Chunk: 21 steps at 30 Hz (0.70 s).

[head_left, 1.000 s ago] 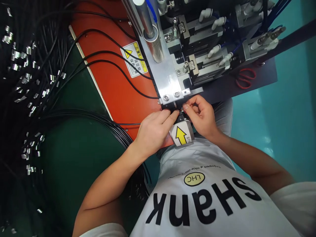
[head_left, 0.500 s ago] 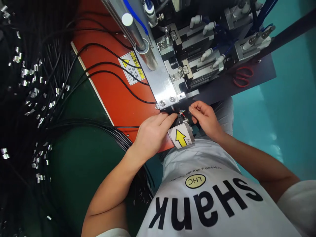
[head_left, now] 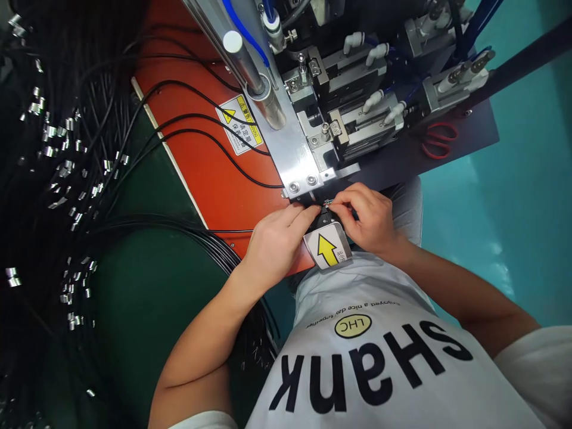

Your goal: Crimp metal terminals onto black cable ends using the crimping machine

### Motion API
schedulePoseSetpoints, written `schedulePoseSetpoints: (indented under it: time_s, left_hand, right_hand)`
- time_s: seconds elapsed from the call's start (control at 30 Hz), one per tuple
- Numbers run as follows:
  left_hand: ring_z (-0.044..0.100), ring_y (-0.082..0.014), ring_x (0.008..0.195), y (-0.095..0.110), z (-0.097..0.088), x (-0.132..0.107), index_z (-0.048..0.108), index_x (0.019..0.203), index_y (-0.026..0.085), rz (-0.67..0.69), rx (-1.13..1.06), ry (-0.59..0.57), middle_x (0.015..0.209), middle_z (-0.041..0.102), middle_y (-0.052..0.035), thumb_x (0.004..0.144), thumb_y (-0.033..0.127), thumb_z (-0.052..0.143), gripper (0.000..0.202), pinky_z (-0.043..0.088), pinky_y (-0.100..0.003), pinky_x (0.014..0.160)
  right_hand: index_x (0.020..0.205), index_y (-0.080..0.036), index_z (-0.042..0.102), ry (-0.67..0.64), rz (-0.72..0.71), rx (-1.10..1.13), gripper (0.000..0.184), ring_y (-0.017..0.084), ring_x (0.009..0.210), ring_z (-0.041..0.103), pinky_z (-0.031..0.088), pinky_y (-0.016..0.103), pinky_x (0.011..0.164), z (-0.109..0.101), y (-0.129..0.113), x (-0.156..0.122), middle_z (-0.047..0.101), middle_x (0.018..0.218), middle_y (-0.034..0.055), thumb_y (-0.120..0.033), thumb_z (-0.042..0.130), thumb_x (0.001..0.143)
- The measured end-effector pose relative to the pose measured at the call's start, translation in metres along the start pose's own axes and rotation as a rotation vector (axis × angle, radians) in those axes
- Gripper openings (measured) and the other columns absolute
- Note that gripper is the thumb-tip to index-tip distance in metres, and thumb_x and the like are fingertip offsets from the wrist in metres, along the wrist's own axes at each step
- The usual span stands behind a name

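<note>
A black cable runs across the orange base and passes under my left hand. That hand is closed, its fingertips pressing the cable's end at a small dark fixture on the machine's front. My right hand meets it from the other side, thumb and forefinger pinched on the thin wires at the cable's end. The fingertips mostly cover these wires. Just below the fixture is a metal plate with a yellow arrow.
The machine's metal plate and pneumatic clamps stand right behind my hands. Red-handled scissors lie at the right. Bundled black cables with shiny ends cover the left side, over a green mat.
My right hand has moved left to the fixture and pinched the thin wires, which were exposed before. My left hand has stayed in place.
</note>
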<state>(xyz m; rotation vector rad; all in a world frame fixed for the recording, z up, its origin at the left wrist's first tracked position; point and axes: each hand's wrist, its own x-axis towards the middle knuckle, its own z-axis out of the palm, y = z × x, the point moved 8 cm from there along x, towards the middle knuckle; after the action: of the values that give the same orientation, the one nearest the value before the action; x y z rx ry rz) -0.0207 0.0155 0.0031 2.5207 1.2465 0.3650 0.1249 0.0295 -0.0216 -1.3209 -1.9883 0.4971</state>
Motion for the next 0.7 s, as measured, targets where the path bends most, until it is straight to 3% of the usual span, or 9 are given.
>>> schedulePoseSetpoints:
  time_s: [0.1, 0.3, 0.37, 0.43, 0.53, 0.7]
  left_hand:
    - [0.064, -0.0172, 0.083, 0.001, -0.001, 0.0, 0.06, 0.122, 0.014, 0.004, 0.012, 0.006, 0.098, 0.069, -0.0084, 0.101, 0.018, 0.034, 0.033, 0.05, -0.027, 0.065]
    - [0.062, -0.0169, 0.08, 0.0, 0.003, 0.0, 0.06, 0.121, 0.014, -0.004, 0.033, 0.002, 0.091, 0.068, -0.0073, 0.101, 0.017, 0.034, 0.033, 0.048, -0.027, 0.065]
    - [0.061, -0.0167, 0.078, 0.0, 0.004, -0.001, 0.061, 0.118, 0.013, -0.01, 0.041, 0.017, 0.09, 0.067, -0.0073, 0.1, 0.016, 0.037, 0.03, 0.048, -0.028, 0.065]
    - [0.06, -0.0171, 0.08, 0.0, 0.004, -0.003, 0.061, 0.116, 0.013, -0.013, 0.032, 0.033, 0.091, 0.067, -0.0079, 0.099, 0.015, 0.039, 0.028, 0.047, -0.028, 0.066]
    - [0.059, -0.0206, 0.089, 0.001, 0.0, -0.006, 0.063, 0.116, 0.016, -0.037, 0.068, 0.089, 0.098, 0.066, -0.0104, 0.097, 0.015, 0.045, 0.027, 0.046, -0.032, 0.07]
    - [0.055, -0.0218, 0.085, 0.002, 0.002, -0.013, 0.062, 0.122, 0.019, -0.088, 0.075, 0.116, 0.091, 0.063, -0.0098, 0.095, 0.015, 0.048, 0.03, 0.044, -0.035, 0.071]
  right_hand:
    - [0.086, -0.021, 0.059, -0.059, 0.104, 0.081, 0.009, 0.014, 0.069, 0.057, 0.045, 0.029, 0.067, 0.006, 0.007, 0.004, 0.064, 0.082, 0.0012, -0.024, 0.057, 0.095]
    - [0.088, -0.022, 0.058, -0.117, 0.445, 0.488, 0.014, 0.011, 0.058, 0.052, 0.043, 0.026, 0.056, 0.027, 0.035, -0.01, 0.057, 0.073, -0.0017, -0.033, 0.057, 0.095]
    - [0.098, -0.022, 0.061, -0.093, 0.47, 0.514, 0.012, 0.011, 0.058, 0.053, 0.044, 0.027, 0.055, 0.025, 0.037, -0.015, 0.058, 0.076, -0.0011, -0.033, 0.057, 0.095]
    - [0.109, -0.024, 0.064, -0.071, 0.41, 0.477, 0.016, 0.014, 0.07, 0.059, 0.048, 0.029, 0.063, 0.017, 0.033, -0.016, 0.063, 0.087, 0.0021, -0.029, 0.056, 0.096]
    - [0.108, -0.025, 0.069, -0.077, 0.338, 0.441, 0.018, 0.016, 0.081, 0.061, 0.049, 0.03, 0.07, 0.011, 0.028, -0.017, 0.065, 0.101, 0.0048, -0.027, 0.056, 0.095]
    - [0.096, -0.021, 0.067, -0.15, 0.632, 0.697, 0.02, 0.009, 0.055, 0.053, 0.044, 0.025, 0.052, 0.026, 0.047, -0.017, 0.065, 0.085, 0.0016, -0.039, 0.06, 0.093]
